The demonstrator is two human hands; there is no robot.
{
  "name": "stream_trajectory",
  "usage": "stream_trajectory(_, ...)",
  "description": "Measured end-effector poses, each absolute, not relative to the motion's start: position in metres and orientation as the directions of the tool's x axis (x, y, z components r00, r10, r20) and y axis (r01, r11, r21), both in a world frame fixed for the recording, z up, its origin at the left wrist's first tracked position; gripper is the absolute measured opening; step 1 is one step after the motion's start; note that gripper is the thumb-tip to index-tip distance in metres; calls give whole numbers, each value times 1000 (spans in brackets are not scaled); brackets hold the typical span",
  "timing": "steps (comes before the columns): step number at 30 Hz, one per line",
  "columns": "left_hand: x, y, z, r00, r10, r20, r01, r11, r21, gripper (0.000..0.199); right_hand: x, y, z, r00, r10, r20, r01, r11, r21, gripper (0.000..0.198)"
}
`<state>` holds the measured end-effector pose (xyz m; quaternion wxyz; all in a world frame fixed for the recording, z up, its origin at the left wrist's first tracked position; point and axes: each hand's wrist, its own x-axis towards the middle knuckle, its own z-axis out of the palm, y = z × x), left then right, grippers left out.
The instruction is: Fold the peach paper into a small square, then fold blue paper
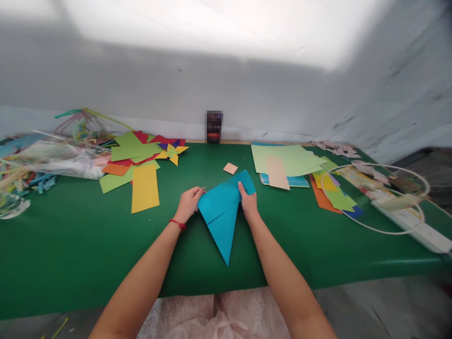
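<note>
A sheet of blue paper (223, 205), folded into a pointed shape, is held between my two hands above the green table. Its long tip points down toward me, and a short crease or slit runs across its left part. My left hand (189, 203) pinches the paper's left corner, with a red string bracelet at the wrist. With the thumb on top and the fingers hidden beneath, my right hand (248, 201) grips the right side. Just beyond the paper lies a small pale pink folded square (230, 168).
Colored sheets and a yellow paper star (172, 153) lie at back left, with a yellow sheet (145, 188) nearer. Further left are plastic bags (70, 160) and strips. Light green paper (282, 159) lies at back right, beside white hoops (383, 231) and a power strip (416, 228).
</note>
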<state>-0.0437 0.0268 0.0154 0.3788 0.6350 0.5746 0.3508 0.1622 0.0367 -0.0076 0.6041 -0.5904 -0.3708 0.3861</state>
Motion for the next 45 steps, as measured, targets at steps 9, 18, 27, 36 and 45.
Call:
stream_trajectory(9,-46,24,24,-10,970,244,519,-204,830,35,173,43,-15,598,793,-113,-59,-98,-993,53)
stream_trajectory(18,-30,13,27,539,767,348,669,-641,375,76,175,46,-17,675,728,-118,-78,-89,-993,57)
stream_trajectory(27,-35,18,22,444,824,352,703,-564,433,60,179,48,-21,694,694,-191,-144,-126,-981,59)
stream_trajectory(36,-30,15,20,546,772,327,679,-636,368,69,177,49,-23,674,717,-179,-182,-73,-981,52)
stream_trajectory(45,-29,15,21,576,742,344,654,-670,351,56,177,51,-29,655,742,-143,-172,-38,-984,50)
